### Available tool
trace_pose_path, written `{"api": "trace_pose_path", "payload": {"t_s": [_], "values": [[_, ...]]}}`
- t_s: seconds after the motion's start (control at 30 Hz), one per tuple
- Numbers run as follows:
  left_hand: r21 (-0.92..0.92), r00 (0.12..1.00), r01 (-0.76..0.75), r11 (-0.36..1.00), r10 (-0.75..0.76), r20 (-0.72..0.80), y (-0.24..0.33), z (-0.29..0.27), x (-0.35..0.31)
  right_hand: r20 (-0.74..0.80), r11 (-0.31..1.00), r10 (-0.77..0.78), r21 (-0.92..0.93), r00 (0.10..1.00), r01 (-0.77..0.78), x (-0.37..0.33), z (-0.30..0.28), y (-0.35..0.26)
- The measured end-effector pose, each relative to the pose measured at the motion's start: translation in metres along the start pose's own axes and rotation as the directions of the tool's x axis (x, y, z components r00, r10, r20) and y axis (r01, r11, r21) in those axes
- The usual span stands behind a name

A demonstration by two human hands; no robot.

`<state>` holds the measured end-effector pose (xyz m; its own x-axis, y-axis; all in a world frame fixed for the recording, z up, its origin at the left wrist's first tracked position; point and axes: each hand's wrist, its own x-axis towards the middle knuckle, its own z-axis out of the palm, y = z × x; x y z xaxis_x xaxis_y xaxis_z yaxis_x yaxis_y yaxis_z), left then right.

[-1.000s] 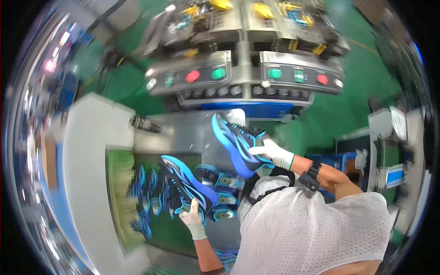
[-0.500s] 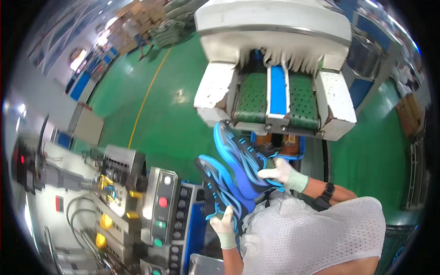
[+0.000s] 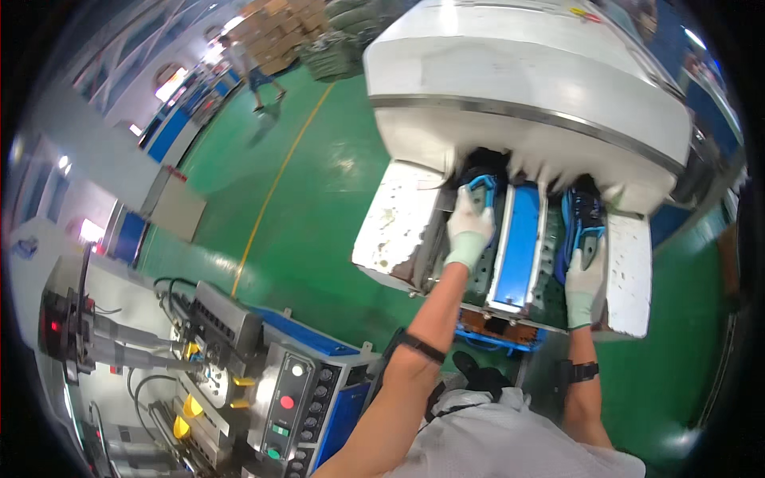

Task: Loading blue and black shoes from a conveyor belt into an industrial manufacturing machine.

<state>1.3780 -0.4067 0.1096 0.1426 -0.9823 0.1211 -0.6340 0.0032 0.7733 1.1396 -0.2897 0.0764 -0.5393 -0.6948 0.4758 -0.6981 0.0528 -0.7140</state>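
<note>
Both of my hands, in white gloves, are at the mouth of a white conveyor machine [image 3: 526, 60]. My left hand [image 3: 470, 227] grips the heel end of one black-and-blue sneaker [image 3: 480, 177] on the left green belt lane; its front part goes under the dark bristle curtain. On the right lane, my right hand [image 3: 586, 279] holds the heel end of the matching sneaker [image 3: 588, 211], toe pointing into the opening. A blue divider strip [image 3: 520, 247] with white edges runs between the lanes. The toe ends of both sneakers are partly hidden by the curtain.
At the lower left stands a machine with a button panel [image 3: 288, 402] and yellow clamps [image 3: 193, 406]. Below the conveyor mouth is a blue-rimmed tray [image 3: 498, 344]. A person [image 3: 247, 72] walks far off near stacked cartons [image 3: 275, 32]. A yellow line [image 3: 279, 187] crosses the green floor.
Both hands have moved forward and up from in front of my body, carrying the two sneakers onto the separate belt lanes. My view has shifted closer to the conveyor.
</note>
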Motion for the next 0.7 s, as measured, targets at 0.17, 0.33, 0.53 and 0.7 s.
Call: {"api": "trace_pose_path", "payload": {"t_s": [0.17,0.33,0.53,0.7], "values": [[-0.204,0.973,-0.198,0.959,0.168,-0.157,-0.034,0.015,0.03,0.159,0.998,0.04,-0.046,0.987,-0.033,0.065,0.033,-0.016],[-0.335,0.956,-0.293,0.896,0.268,-0.119,-0.087,-0.065,-0.108,0.016,0.878,-0.47,0.111,0.883,0.466,0.017,0.045,-0.074],[-0.253,0.821,0.497,0.83,-0.544,-0.174,-0.24,-0.158,-0.426,0.85,0.847,-0.525,0.517,-0.037,-0.122,-0.246,0.116,-0.152],[-0.503,-0.058,0.797,0.335,-0.786,-0.616,-0.276,-0.218,-0.803,0.639,0.657,-0.536,0.726,-0.552,0.203,-0.424,0.117,-0.152]]}}
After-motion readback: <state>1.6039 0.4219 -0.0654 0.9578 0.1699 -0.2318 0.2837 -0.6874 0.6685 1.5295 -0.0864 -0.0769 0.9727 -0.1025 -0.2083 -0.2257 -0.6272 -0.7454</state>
